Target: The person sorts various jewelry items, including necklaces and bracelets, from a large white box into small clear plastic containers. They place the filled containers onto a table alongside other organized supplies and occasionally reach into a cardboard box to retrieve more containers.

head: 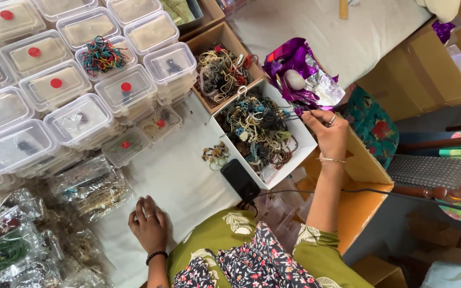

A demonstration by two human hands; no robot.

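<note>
White cloth table [182,176], stacked plastic boxes [76,85].

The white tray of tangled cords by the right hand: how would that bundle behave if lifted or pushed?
The cords look thin and floppy, so they would probably drape rather than hold shape. They lie knotted together in the white tray, so pulling one likely drags several. The right hand hovers at the tray's edge; the shallow tray would probably slide easily on the cloth.

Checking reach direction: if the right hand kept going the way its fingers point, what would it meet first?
The right hand points up-left, so it would likely first meet the purple foil wrapping at the white box's far corner; depth is unclear.
</note>
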